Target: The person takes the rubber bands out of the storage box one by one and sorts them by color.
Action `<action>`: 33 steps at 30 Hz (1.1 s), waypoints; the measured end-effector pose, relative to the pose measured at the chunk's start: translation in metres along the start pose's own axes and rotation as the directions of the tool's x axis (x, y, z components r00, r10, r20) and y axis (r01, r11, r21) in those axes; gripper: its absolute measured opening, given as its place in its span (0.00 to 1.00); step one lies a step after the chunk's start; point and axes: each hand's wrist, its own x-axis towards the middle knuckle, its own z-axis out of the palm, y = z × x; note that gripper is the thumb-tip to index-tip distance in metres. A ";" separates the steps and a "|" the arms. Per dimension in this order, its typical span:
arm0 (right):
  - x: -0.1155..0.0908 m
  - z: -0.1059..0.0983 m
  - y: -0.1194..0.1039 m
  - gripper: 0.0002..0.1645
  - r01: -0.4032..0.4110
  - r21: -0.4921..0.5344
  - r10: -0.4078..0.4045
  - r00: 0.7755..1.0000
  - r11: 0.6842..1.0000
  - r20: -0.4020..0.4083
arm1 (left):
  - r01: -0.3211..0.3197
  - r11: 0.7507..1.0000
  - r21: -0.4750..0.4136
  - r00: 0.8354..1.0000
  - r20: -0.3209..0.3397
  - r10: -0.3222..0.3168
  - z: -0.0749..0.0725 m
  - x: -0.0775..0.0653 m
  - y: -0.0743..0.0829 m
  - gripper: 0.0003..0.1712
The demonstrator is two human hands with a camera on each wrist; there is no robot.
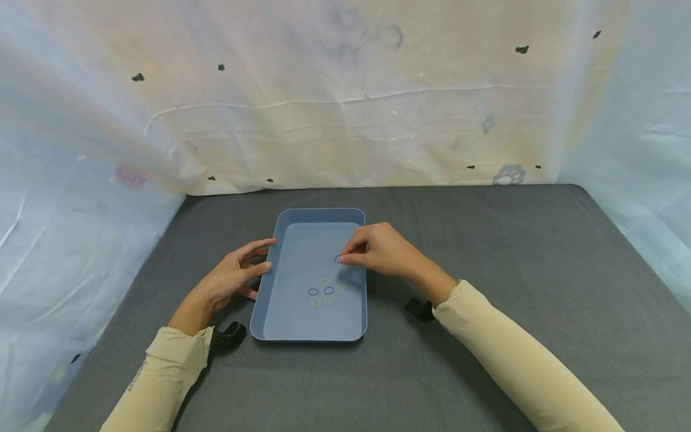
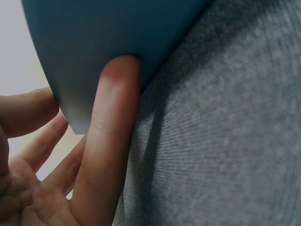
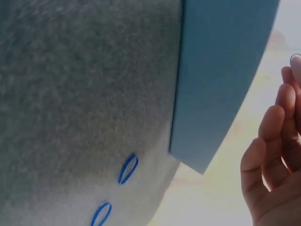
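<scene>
Lying in tray (image 1: 308, 327) — rings (image 1: 324, 291), yellow, blue

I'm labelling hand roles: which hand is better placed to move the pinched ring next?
Probably the right hand: it pinches a blue ring over the tray; the left hand touches the tray's left side and holds no ring.

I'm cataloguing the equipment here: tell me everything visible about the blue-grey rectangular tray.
The shallow blue-grey rectangular tray looks like smooth plastic, with rounded corners and raised walls around a flat floor. It lies flat, open side up, long sides running front to back, on dark grey cloth. The left grip touches its left side; thin yellow and dark-blue rings lie in its near half.
</scene>
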 end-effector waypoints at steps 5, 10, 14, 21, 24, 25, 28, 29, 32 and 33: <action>-0.010 -0.011 0.000 0.03 -0.080 0.033 0.081 0.996 0.996 -0.036 | 0.000 1.000 -0.003 1.000 0.004 0.000 0.001 0.001 0.001 0.36; -0.019 -0.020 -0.001 0.04 -0.132 0.041 0.135 0.988 0.990 -0.072 | 0.004 1.000 -0.013 1.000 0.008 -0.004 0.001 0.002 0.000 0.36; -0.027 -0.023 0.000 0.05 -0.162 0.026 0.163 0.984 0.986 -0.075 | -0.002 1.000 -0.013 1.000 0.010 0.002 0.000 0.003 -0.001 0.36; -0.041 -0.027 0.005 0.04 -0.219 -0.036 0.215 0.972 0.975 -0.099 | -0.008 1.000 -0.010 1.000 0.012 0.008 0.000 0.002 -0.002 0.36; -0.047 -0.033 0.006 0.05 -0.262 -0.055 0.254 0.960 0.963 -0.117 | -0.010 1.000 -0.006 1.000 0.011 0.010 -0.001 0.002 -0.002 0.36; -0.049 -0.036 0.006 0.05 -0.278 -0.056 0.270 0.955 0.959 -0.124 | -0.011 1.000 -0.005 1.000 0.011 0.011 -0.001 0.002 -0.002 0.36; -0.053 -0.042 0.006 0.05 -0.320 -0.058 0.310 0.941 0.946 -0.134 | -0.015 1.000 -0.005 1.000 0.012 0.015 -0.001 0.002 -0.001 0.37; -0.054 -0.044 0.006 0.06 -0.328 -0.061 0.317 0.939 0.943 -0.136 | -0.016 1.000 -0.006 1.000 0.012 0.016 -0.002 0.002 -0.001 0.37; -0.058 -0.046 0.007 0.06 -0.358 -0.059 0.348 0.928 0.932 -0.137 | -0.021 1.000 -0.010 1.000 0.015 0.021 -0.002 0.003 -0.001 0.37; -0.060 -0.047 0.008 0.06 -0.364 -0.059 0.354 0.925 0.929 -0.139 | -0.022 1.000 -0.009 1.000 0.015 0.022 -0.002 0.003 -0.002 0.37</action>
